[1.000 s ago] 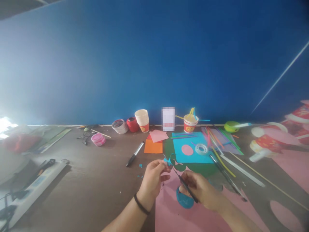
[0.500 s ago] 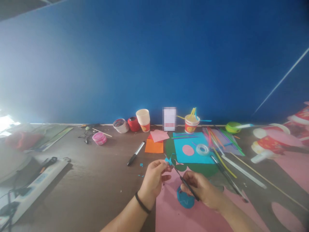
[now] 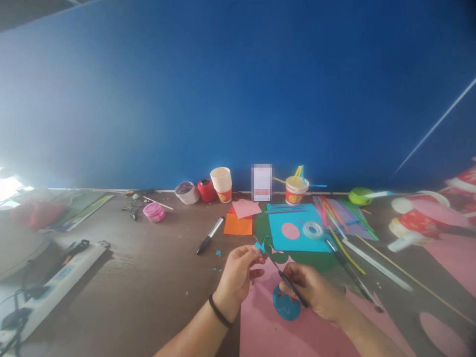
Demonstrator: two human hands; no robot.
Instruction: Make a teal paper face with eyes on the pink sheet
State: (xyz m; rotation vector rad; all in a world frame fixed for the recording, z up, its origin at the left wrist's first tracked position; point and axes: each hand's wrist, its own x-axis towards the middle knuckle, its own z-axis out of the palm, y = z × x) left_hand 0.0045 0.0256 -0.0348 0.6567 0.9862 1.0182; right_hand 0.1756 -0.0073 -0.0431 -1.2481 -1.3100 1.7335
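Observation:
My left hand, with a black band on its wrist, pinches a small piece of blue paper between thumb and fingers. From the right, my right hand grips black-handled scissors, whose blades point up and left to the blue piece. Just under the scissors, a round blue disc with a faint star outline lies on the pink paper. Tiny blue scraps are scattered on the table left of my left hand.
Behind the hands are orange paper, a marker, a blue sheet with a tape roll, and paper cups. A power strip lies left; sticks and straws lie right.
The view has shifted very slightly. Both hands keep their places, and the scissor blades look a little closer together at the blue piece.

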